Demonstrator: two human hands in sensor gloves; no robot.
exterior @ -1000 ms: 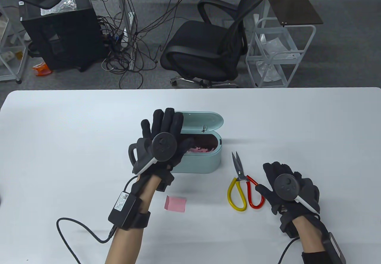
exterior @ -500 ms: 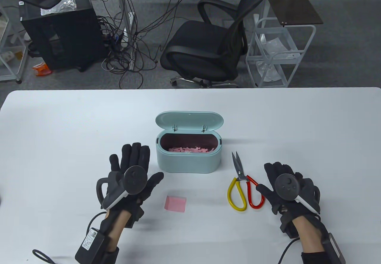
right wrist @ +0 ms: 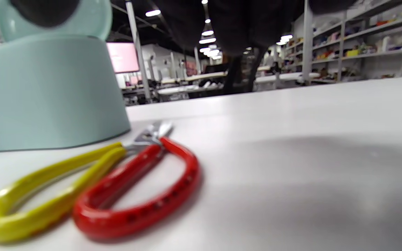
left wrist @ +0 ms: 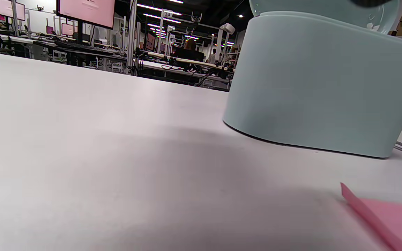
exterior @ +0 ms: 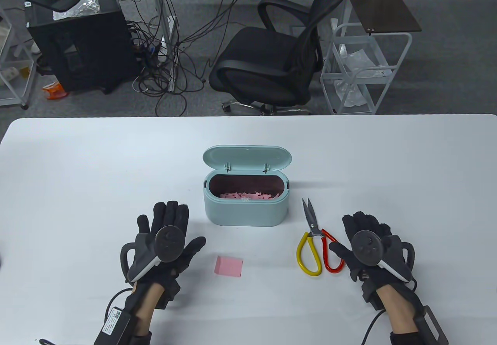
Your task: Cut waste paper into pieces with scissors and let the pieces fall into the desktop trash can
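Resting flat, left hand [exterior: 165,240] fingers [exterior: 171,215] straight and lightly spread, palm down on the worktop [exterior: 77,174], holding nothing. Right hand [exterior: 369,244] fingers [exterior: 361,220] look loosely bent, palm down; thumb tip sits just beside or touching the red loop of the scissors [exterior: 316,240], can't tell which. No grip on them.

Scissors lie flat on the worktop just left of the right hand, blades a little apart and pointing far, yellow loop left, red loop right. Pink paper pad [exterior: 229,266] lies between the hands, near side of the trash can [exterior: 246,205], just right of the left thumb. Trash can sits centre, lid [exterior: 247,157] flipped open to the far side, pink strips already inside.

Step in hand, as I judge it: pick up scissors with the right, a sheet with the left. To do it well: thread thumb through one loop and fingers through the other before lifting, blades kept pointing away. Peel one sheet off, not the whole pad. Hold it over the open can so each strip drops inside, not on the worktop.

Both forearms come in from the near edge, wrists low, trackers facing up.
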